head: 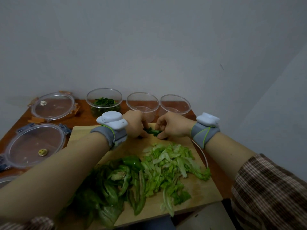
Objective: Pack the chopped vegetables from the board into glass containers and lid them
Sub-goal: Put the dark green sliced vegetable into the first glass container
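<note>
Both hands were at the far end of the board. L hand (134,123) and R hand (172,126) had fingers curled down, pinching a small bunch of dark green pieces (153,131) between them, right at the wood.

Nearest the cam, checked sleeves (269,193) showed at both lower corners, forearms bare. Cutting board (199,193) lay on a red-brown table (83,118). Its near L part sat under a heap of big leafy greens (99,201). Just beyond, green pepper strips (131,173) lay approx mid-board, touching a pile of pale shredded lettuce (169,163) on the R. That pile reached nearly to the R hand.

Each wrist wore a grey band w/ a white device on top: L band (112,121), R band (207,121).

L of the board, 2 clear round lids lay flat on the table. Grey-clip lid (34,145) was nearer, orange-clip lid (53,107) further back.

Past the hands, 3 glass containers stood in a row by the wall, all unlidded. L container (104,100) held chopped dark greens. Mid container (142,103) and R container (175,105) stood beside it, close but apart. L hand hid part of the mid container's base. Plain grey wall (149,47) rose behind.
</note>
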